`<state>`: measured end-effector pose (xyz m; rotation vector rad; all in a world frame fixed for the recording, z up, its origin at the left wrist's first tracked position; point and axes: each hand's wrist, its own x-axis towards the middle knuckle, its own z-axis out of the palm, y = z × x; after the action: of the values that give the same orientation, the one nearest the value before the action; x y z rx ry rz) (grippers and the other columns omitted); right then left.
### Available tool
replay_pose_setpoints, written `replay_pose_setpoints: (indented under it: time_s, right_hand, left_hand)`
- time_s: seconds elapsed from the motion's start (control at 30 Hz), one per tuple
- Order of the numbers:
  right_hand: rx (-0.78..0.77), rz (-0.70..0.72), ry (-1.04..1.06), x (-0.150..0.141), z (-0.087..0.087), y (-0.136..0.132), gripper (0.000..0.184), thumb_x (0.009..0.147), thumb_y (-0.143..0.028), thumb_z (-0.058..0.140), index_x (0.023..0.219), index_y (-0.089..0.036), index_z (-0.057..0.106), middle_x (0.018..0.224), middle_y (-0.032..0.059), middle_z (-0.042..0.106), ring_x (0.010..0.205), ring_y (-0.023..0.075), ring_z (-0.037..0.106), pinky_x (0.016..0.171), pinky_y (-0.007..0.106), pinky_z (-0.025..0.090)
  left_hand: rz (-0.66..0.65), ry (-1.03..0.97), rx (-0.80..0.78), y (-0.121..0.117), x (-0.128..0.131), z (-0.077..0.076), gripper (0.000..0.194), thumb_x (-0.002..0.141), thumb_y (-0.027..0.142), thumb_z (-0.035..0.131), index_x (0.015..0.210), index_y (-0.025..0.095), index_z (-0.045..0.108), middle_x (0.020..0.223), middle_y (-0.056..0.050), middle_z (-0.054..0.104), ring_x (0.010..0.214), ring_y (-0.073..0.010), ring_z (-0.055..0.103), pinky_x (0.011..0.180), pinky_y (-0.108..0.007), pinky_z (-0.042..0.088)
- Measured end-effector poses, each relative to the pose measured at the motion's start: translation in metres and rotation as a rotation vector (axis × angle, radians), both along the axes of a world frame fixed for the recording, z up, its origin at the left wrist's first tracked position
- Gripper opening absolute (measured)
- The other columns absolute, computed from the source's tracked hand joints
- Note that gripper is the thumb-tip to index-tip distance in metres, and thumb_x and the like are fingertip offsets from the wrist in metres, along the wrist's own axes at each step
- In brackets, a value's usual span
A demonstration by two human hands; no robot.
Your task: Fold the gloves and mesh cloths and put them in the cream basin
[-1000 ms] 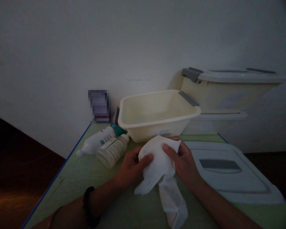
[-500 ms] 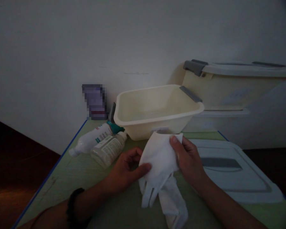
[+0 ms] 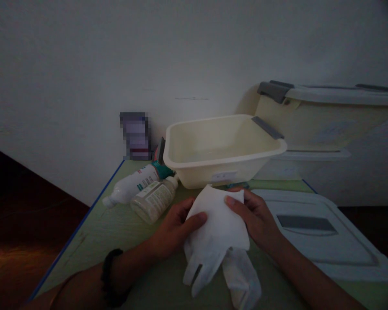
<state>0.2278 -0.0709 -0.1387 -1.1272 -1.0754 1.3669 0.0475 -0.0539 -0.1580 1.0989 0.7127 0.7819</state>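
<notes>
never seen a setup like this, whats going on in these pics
No machine here, just a person's two bare hands. Every picture comes from one camera worn on their head, looking forward and down. The left hand and right hand hold a glove between them, its fingers hanging down; a white piece shows below, maybe separate, I can't tell. On the table, a white bottle and a clear bottle lie on their sides at the left. A tub sits behind the hands, with a lid lying at the right and boxes stacked at the back right.
</notes>
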Motion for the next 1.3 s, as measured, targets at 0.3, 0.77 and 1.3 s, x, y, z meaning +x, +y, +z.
replay_pose_setpoints:
  time_s: [0.3,0.77,1.3]
  right_hand:
    - [0.129,0.092,-0.197,0.0002,-0.0091,-0.0003,0.013,0.077,-0.029,0.065,0.084,-0.02,0.059,0.064,-0.0042,0.059,0.052,0.0069,0.05,0.046,0.017,0.04]
    - [0.151,0.008,-0.244,-0.0006,-0.0092,-0.0019,0.014,0.077,-0.032,0.064,0.083,-0.021,0.059,0.059,-0.0041,0.055,0.047,0.0087,0.046,0.041,0.019,0.036]
    - [0.481,0.09,-0.525,0.0068,-0.0044,-0.0025,0.014,0.078,-0.015,0.054,0.08,-0.021,0.066,0.071,-0.0003,0.069,0.06,0.0124,0.061,0.054,0.023,0.044]
  left_hand:
    - [0.098,0.059,0.035,-0.0009,0.0022,-0.0034,0.033,0.072,0.042,0.068,0.08,0.016,0.05,0.066,0.003,0.056,0.055,-0.0087,0.051,0.048,-0.018,0.041]
    - [0.128,0.094,0.079,-0.0027,0.0026,-0.0006,0.03,0.076,0.041,0.065,0.08,0.018,0.047,0.064,0.004,0.054,0.052,-0.0082,0.049,0.044,-0.018,0.039]
    - [0.18,-0.018,0.308,-0.0004,0.0027,-0.003,0.024,0.079,0.031,0.064,0.098,0.019,0.055,0.092,-0.003,0.06,0.085,-0.0154,0.057,0.072,-0.024,0.046]
